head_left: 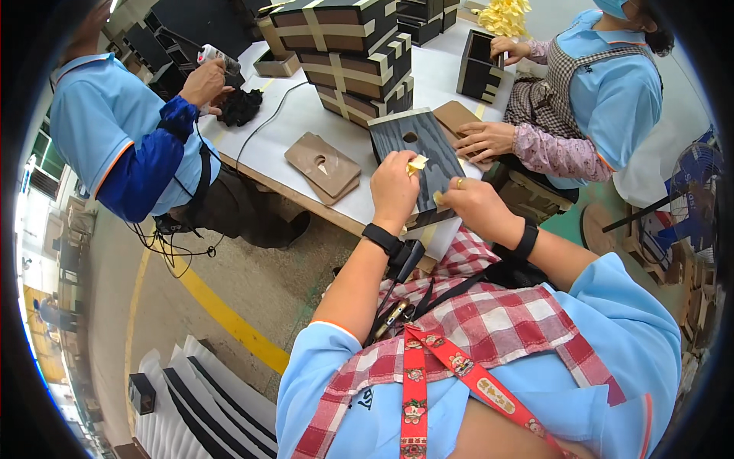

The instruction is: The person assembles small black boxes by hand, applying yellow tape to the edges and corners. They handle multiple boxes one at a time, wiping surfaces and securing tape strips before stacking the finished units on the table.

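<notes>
Far left, at nine o'clock, a co-worker in a blue shirt leans over the worktop (298, 115), one hand (202, 83) gripping a glue gun (215, 55) above a black clump (240, 107). A cable (264, 122) trails across the white surface toward them. Moving right, two tan boards (323, 166) lie stacked flat, just left of centre. At twelve o'clock a stack of dark boxes (352, 57) banded in cream stands on the worktop.

Centre now: the dark panel (419, 157), with a small hole near its top, leans off the worktop's near edge toward the wearer. The left hand (394, 191) is curled, fingers pinching a yellow scrap (417, 164) against the panel's face. The right hand (478, 206), ring showing, grasps the panel's lower right edge, thumb on top. Both wrists wear black bands.

At one o'clock a second co-worker in a checked apron rests one hand (483, 140) flat on a tan piece (456, 116) just right of the panel, the other hand (506, 47) holding an open dark box (480, 67). Yellow scraps (505, 15) pile behind it. Far right, at three o'clock, a blue fan (692, 191) stands on the floor.
</notes>
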A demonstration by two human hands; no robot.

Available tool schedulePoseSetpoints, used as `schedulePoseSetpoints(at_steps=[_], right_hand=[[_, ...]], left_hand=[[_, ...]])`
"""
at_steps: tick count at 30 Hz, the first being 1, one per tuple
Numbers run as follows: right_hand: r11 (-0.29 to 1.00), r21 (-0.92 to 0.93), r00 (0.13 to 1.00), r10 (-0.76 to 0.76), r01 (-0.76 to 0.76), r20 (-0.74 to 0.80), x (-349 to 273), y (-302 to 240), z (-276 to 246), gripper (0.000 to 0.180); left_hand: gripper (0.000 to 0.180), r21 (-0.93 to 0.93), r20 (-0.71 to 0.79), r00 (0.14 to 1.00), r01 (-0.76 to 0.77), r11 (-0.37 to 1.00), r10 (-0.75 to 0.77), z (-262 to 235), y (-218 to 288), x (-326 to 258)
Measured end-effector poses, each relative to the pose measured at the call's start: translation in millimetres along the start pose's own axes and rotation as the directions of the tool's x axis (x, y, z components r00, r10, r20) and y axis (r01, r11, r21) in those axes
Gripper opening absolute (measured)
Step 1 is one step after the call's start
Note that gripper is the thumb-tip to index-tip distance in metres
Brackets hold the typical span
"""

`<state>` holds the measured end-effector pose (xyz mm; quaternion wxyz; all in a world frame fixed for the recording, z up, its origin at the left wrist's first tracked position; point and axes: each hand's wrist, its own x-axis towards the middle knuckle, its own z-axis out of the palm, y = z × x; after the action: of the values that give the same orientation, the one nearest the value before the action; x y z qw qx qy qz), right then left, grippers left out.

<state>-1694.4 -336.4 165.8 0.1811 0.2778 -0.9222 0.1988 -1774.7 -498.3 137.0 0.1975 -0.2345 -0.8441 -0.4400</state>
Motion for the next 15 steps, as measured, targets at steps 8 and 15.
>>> schedulePoseSetpoints(at_steps=[8,15], right_hand=[[0.715,0.645,0.922,-0.001,-0.270,0.387,-23.4,-27.8,-44.7,0.008],[0.784,0.490,0.892,0.452,-0.381,-0.030,-10.1,-2.4,-29.9,0.015]], left_hand=[[0.018,0.041,0.001,1.000,-0.016,0.999,0.016,5.3,-1.3,-3.1],[0.020,-0.066,-0.039,0.998,-0.051,0.997,0.049,-4.9,-3.8,-2.3]])
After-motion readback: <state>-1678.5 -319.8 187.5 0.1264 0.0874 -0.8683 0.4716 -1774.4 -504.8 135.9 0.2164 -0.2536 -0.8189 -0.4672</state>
